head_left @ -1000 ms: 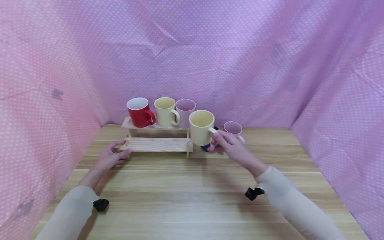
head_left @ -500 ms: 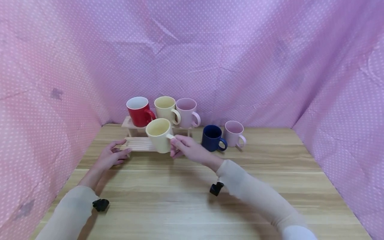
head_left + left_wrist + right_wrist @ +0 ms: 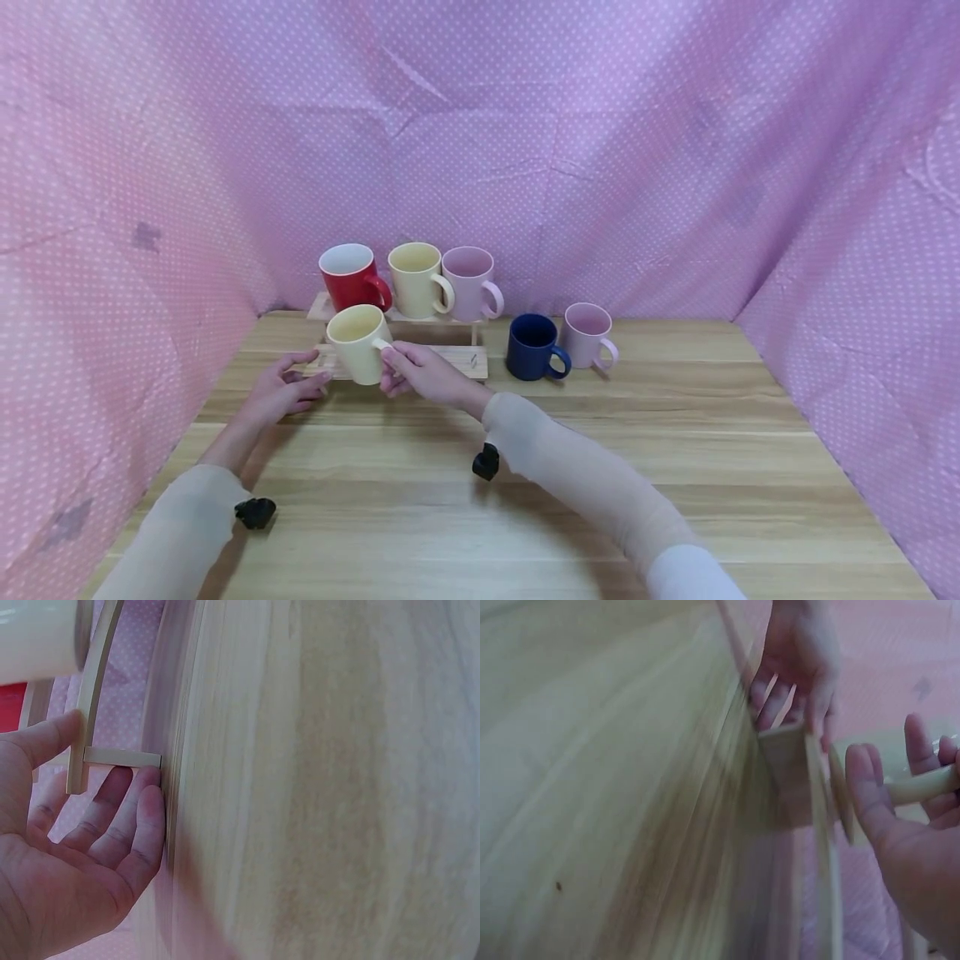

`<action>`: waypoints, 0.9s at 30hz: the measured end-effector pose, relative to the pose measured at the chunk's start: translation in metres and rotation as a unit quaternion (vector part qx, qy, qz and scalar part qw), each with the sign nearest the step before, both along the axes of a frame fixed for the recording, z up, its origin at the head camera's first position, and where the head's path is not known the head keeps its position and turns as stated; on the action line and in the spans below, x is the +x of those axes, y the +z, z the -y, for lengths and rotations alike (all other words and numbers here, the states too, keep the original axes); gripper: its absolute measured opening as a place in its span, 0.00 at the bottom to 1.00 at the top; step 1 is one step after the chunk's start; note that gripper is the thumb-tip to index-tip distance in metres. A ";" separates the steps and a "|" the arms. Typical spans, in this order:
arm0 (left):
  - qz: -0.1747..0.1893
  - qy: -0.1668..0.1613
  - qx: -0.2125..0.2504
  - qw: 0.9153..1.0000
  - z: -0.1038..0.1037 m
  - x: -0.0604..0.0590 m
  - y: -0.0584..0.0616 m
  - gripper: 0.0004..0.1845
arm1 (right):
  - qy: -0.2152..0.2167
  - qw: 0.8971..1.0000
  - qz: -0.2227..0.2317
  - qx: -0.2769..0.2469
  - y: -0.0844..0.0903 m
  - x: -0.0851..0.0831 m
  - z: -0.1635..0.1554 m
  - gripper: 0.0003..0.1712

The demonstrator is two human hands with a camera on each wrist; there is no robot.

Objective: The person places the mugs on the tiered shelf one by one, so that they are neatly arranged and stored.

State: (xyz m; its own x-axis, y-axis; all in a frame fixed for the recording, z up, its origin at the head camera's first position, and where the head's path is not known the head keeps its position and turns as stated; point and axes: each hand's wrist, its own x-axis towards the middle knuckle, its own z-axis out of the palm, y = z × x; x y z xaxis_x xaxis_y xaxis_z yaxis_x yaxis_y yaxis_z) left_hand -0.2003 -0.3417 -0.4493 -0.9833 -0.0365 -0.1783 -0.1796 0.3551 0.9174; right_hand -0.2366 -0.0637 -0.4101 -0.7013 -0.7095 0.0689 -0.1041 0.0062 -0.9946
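My right hand point(image 3: 408, 372) grips the handle of a cream mug point(image 3: 357, 342) and holds it over the left end of the lower step of a small wooden rack point(image 3: 457, 362). In the right wrist view the fingers point(image 3: 866, 791) curl round the mug's handle point(image 3: 922, 787). My left hand point(image 3: 281, 389) rests open against the rack's left end; in the left wrist view its fingers point(image 3: 124, 821) touch the rack's leg point(image 3: 120, 757). On the upper step stand a red mug point(image 3: 348, 277), a second cream mug point(image 3: 415, 278) and a pink mug point(image 3: 468, 282).
A dark blue mug point(image 3: 533, 346) and a pink mug point(image 3: 588, 335) stand on the wooden table point(image 3: 570, 500) to the right of the rack. Pink dotted cloth point(image 3: 675, 150) closes in the back and both sides.
My right hand has carried the cream mug leftward from beside the blue mug to the left end of the rack's lower step. The left hand has stayed in place.
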 end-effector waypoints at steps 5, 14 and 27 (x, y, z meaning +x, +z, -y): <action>0.000 0.001 0.000 1.000 -0.002 0.001 -0.001 0.42 | -0.004 1.000 0.006 -0.001 -0.011 -0.003 0.008 0.18; 0.009 0.000 -0.001 1.000 -0.002 0.005 0.002 0.44 | -0.019 0.997 -0.064 0.046 -0.018 0.001 0.025 0.19; 0.016 -0.004 -0.012 1.000 -0.002 -0.002 0.004 0.46 | -0.046 0.996 0.003 0.071 -0.009 0.004 0.023 0.19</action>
